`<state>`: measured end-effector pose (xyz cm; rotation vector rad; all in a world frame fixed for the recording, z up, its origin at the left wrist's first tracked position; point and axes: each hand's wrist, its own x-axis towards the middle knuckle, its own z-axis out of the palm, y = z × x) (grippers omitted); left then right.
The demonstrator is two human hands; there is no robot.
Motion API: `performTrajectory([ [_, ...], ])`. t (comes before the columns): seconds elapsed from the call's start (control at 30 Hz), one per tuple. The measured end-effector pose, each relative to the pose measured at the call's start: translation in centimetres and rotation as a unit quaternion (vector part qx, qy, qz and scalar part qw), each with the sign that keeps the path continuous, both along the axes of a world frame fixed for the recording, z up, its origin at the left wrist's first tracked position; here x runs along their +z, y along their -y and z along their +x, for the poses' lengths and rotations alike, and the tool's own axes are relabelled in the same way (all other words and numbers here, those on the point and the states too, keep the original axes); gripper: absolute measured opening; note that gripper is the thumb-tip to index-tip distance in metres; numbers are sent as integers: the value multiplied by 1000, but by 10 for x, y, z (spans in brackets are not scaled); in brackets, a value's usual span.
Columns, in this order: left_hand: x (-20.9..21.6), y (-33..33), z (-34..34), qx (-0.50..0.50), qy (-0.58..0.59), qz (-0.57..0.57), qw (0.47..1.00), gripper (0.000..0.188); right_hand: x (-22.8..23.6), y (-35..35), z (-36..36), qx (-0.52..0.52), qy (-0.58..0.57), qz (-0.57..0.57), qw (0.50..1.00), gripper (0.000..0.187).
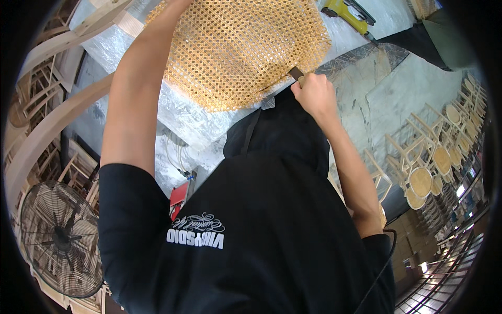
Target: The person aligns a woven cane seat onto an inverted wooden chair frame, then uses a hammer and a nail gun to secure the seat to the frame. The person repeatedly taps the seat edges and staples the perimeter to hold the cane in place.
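A sheet of woven cane webbing (238, 49) with frayed edges lies on the table, which is covered in clear plastic film (191, 118). My right hand (316, 97) is closed round a dark, flat-bladed tool (296, 73), just at the sheet's near right edge. The kind of tool is not clear, since my fingers cover its handle. Over the sheet's far left side reaches my left arm. Only a bit of my left hand (179, 3) shows at the top rim, and its fingers are out of the picture.
A yellow-green staple gun (349, 14) lies beyond the sheet at the right, near another person's dark clothing (418, 44). Curved wooden parts (68, 118) and a large fan (61, 238) stand left. Wooden chairs (421, 180) line the right. A red object (179, 198) sits below the table edge.
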<state>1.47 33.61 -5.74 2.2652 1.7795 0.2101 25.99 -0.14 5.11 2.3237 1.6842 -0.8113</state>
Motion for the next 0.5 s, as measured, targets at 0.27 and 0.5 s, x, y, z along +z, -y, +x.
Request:
performTrajectory([
  [0.27,5,-1,8,61,34,-23,997,59,8,10,5,-29,-17,19,999,29],
  [0.5,12,7,19,67,23,-58,996,60,14,14,-1,-60,-15,-2,998,26],
])
